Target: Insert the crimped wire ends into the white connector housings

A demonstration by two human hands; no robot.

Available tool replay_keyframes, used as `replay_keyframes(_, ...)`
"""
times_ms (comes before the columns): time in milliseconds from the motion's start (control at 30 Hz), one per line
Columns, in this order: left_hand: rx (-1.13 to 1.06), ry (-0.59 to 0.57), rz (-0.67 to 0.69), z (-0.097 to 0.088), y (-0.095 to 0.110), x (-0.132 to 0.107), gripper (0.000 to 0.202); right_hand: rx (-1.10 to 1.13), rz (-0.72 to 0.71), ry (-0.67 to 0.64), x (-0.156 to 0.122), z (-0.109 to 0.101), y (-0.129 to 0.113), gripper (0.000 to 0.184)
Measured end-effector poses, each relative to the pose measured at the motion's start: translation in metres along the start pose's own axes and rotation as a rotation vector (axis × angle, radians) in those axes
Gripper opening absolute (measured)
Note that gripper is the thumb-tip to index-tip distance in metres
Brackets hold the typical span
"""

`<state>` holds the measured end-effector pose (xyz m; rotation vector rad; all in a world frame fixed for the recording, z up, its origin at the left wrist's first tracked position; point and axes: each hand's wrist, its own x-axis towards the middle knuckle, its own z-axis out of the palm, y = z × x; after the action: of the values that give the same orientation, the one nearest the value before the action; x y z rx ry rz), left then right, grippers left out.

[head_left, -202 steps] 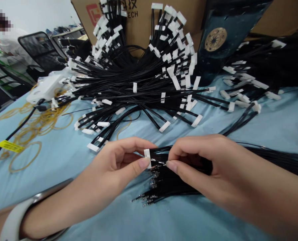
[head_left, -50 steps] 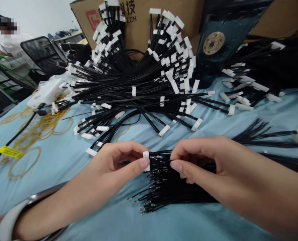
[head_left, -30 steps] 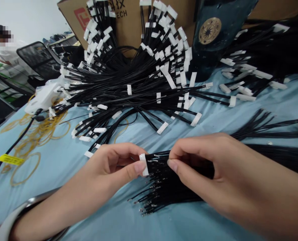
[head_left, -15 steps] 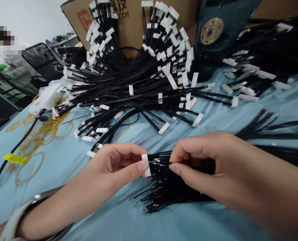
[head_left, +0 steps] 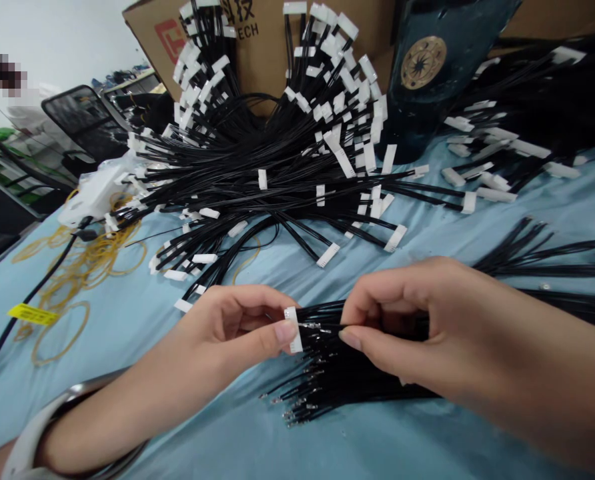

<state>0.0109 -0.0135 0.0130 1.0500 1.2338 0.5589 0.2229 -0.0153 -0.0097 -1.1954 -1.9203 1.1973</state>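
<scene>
Between the thumb and fingers of my left hand point(head_left: 247, 327) is a white connector housing point(head_left: 293, 339), held upright with its slots facing right. My right hand point(head_left: 397, 320) pinches a thin black wire point(head_left: 333, 327) just behind its metal terminal point(head_left: 311, 326). That terminal's tip is at the housing's right face; whether it is inside a slot I cannot tell. A few black wires run from the housing's top toward my right hand. Under both hands lies a bundle of loose black wires point(head_left: 357, 380) with bare metal terminals at the left ends.
A big heap of finished wire harnesses point(head_left: 257, 153) fills the back, before a cardboard box point(head_left: 262, 60). A dark blue bottle point(head_left: 427, 87) stands right of it. Yellow rubber bands point(head_left: 87, 267) and a black cable with a yellow tag point(head_left: 32, 314) lie left on the blue cloth point(head_left: 217, 427).
My right hand has shifted very slightly right and up, and the wire's terminal shows more clearly beside the housing. My left hand keeps its hold, nearly still.
</scene>
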Motion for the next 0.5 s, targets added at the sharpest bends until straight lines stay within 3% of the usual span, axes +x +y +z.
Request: replay_keyframes(500, 0.002, -0.026, -0.015, 0.0034, 0.0021, 0.0006, 0.009, -0.202, -0.039, -0.054, 0.0024, -0.0021, -0.006, 0.024)
